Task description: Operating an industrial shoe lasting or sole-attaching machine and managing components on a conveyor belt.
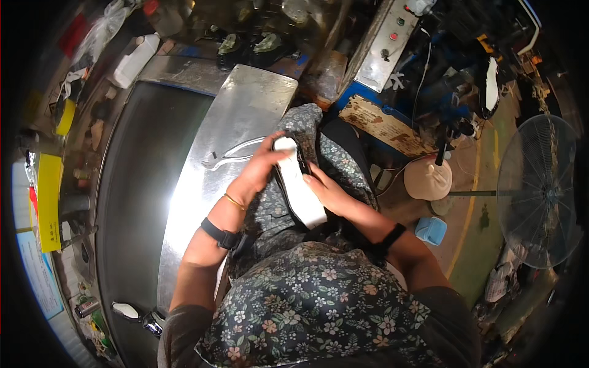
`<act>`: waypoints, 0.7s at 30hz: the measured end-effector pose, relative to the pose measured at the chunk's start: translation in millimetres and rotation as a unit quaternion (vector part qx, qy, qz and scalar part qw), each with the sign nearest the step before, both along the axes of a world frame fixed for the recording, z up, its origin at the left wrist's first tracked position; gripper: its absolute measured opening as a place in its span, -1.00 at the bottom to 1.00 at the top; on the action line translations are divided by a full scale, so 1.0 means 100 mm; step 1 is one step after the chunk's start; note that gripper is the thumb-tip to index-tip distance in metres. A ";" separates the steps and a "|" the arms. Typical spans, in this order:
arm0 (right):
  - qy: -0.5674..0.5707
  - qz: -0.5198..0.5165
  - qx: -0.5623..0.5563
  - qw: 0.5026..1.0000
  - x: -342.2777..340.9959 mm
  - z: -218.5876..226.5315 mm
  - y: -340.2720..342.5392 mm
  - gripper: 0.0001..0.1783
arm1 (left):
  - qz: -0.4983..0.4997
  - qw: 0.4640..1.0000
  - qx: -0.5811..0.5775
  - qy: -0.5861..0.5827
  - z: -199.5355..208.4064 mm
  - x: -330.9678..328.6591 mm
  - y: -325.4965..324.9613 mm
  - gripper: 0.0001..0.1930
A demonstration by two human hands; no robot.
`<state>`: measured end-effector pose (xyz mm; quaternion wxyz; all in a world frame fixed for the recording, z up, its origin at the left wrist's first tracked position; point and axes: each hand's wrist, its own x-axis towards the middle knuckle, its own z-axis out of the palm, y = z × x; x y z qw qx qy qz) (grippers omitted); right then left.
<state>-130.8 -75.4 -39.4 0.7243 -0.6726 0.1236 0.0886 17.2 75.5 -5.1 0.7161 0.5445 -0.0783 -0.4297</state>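
A dark-edged shoe with a long white underside lies over my lap, its white face turned up. My left hand grips its far end from the left, the thumb reaching over the white surface. From the right, my right hand holds the shoe's side near the middle, with some fingers hidden behind it. Beside my left hand, metal pincers rest on a shiny metal plate; part of a handle is hidden by that hand.
A dark conveyor belt runs along the left, carrying shoes at its near end. Ahead right stands a machine with a button panel. To the right are a round pale container, a blue tub and a caged fan.
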 end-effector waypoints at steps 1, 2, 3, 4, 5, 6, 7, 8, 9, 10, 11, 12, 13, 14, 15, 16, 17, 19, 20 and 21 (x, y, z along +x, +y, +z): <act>0.038 -0.018 0.056 0.998 0.08 0.11 0.05 -0.34 | 0.049 0.981 -0.141 0.126 -0.06 0.07 0.08 -0.46; 0.075 -0.037 0.114 0.990 0.21 0.22 0.08 -0.34 | 0.094 0.925 -0.275 0.245 -0.08 0.13 0.14 -0.46; 0.029 -0.060 0.102 0.993 0.29 0.08 0.12 -0.32 | 0.160 0.964 -0.159 0.143 -0.16 0.01 0.06 -0.45; 0.029 -0.060 0.106 0.992 0.41 0.12 0.10 -0.32 | 0.235 0.960 0.124 0.088 0.19 -0.22 -0.15 -0.46; 0.071 -0.042 0.025 0.996 0.46 0.29 0.17 -0.29 | 0.164 0.942 0.270 -0.112 0.08 -0.17 -0.02 -0.46; 0.111 -0.023 -0.057 0.992 0.47 0.40 0.24 -0.25 | 0.078 0.862 0.400 -0.300 -0.02 -0.09 0.10 -0.45; 0.069 -0.013 -0.121 0.990 0.46 0.42 0.30 -0.16 | 0.084 0.860 0.407 -0.296 0.11 -0.05 0.10 -0.45; 0.069 -0.004 -0.120 0.990 0.49 0.45 0.36 -0.16 | -0.023 0.785 0.491 -0.377 0.37 -0.01 0.04 -0.46; 0.075 -0.017 -0.197 0.977 0.49 0.49 0.47 -0.12 | -0.132 0.686 0.563 -0.442 0.51 0.00 0.03 -0.45; 0.078 -0.026 -0.273 0.958 0.45 0.52 0.56 -0.09 | -0.126 0.688 0.571 -0.430 0.49 0.00 0.09 -0.45; 0.038 -0.031 -0.185 0.981 0.46 0.38 0.52 -0.08 | -0.132 0.712 0.536 -0.433 0.46 0.05 0.13 -0.47; -0.001 -0.038 -0.095 0.995 0.47 0.23 0.45 -0.08 | -0.138 0.735 0.499 -0.437 0.44 0.05 0.19 -0.49; -0.024 -0.054 -0.043 0.997 0.45 0.21 0.41 -0.10 | -0.191 0.801 0.448 -0.348 0.52 -0.04 0.29 -0.49; -0.050 -0.064 0.010 0.997 0.40 0.21 0.41 -0.13 | -0.112 0.870 0.310 -0.366 0.26 -0.21 0.49 -0.44; -0.063 -0.064 -0.070 0.994 0.33 0.05 0.39 -0.18 | -0.046 0.881 0.285 -0.374 0.18 -0.42 0.48 -0.42; -0.072 -0.057 -0.105 0.990 0.28 0.03 0.43 -0.20 | 0.020 0.888 0.259 -0.380 0.12 -0.58 0.46 -0.40; -0.056 -0.058 -0.108 0.991 0.26 0.09 0.44 -0.21 | 0.047 0.904 0.250 -0.345 0.09 -0.64 0.44 -0.39; -0.066 -0.046 -0.058 0.995 0.26 0.12 0.39 -0.21 | 0.068 0.933 0.215 -0.282 0.06 -0.66 0.36 -0.41; -0.095 -0.030 -0.006 0.995 0.30 0.13 0.32 -0.22 | 0.092 0.956 0.176 -0.218 0.08 -0.61 0.34 -0.42; -0.042 0.023 -0.034 0.998 0.28 0.16 0.19 -0.22 | 0.067 0.960 0.167 -0.213 0.06 -0.49 0.39 -0.38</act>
